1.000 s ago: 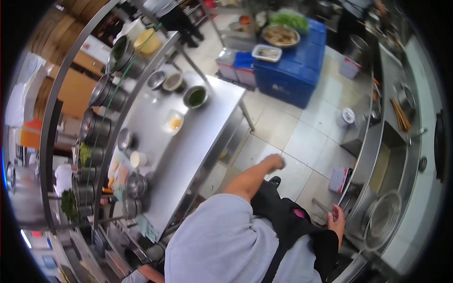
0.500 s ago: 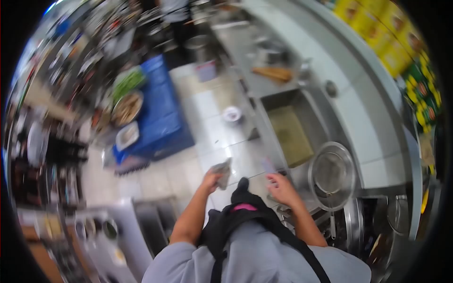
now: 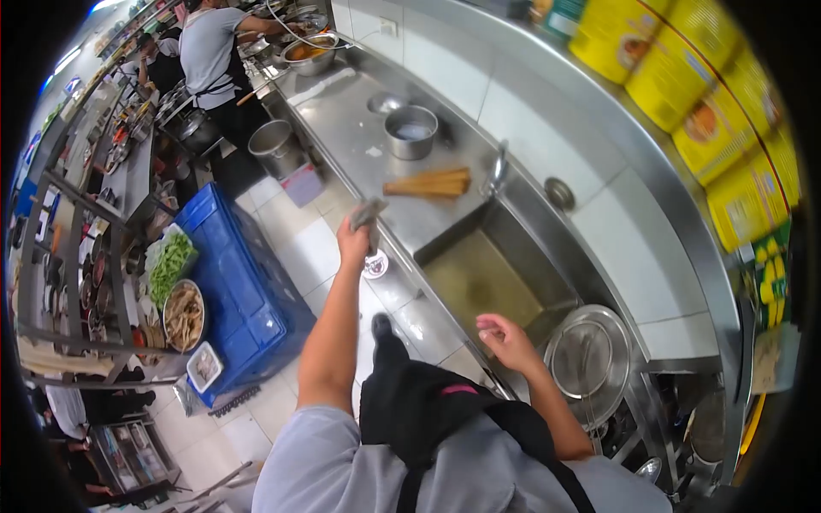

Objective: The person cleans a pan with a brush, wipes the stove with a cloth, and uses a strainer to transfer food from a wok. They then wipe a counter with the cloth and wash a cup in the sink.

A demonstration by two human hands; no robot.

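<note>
My left hand (image 3: 352, 244) reaches forward over the edge of the steel counter, its fingers closed around a crumpled grey cloth (image 3: 368, 215). My right hand (image 3: 506, 344) hovers at the near side of the sink (image 3: 564, 286), fingers loosely bent and apart, with nothing visible in it. Yellowish water stands in the sink. Beyond the sink, on the counter (image 3: 346, 120), lies a bundle of brown sticks (image 3: 430, 184) like a bamboo brush, next to a metal pot (image 3: 410, 134). A large round strainer (image 3: 588, 359) rests to the right of my right hand.
A faucet (image 3: 498, 168) rises behind the sink. To the left stands a blue chest (image 3: 231, 256) beside greens (image 3: 171, 267) and a bowl of brown pieces (image 3: 184, 316). A steel bucket (image 3: 274, 147) is on the floor. Co-workers (image 3: 214, 51) stand at the back. Yellow packages (image 3: 684, 103) line the right shelf.
My left hand has moved forward with the cloth, towards the counter. My view has swung, bringing the counter and sink nearer the middle. The right hand is now at the sink's near edge.
</note>
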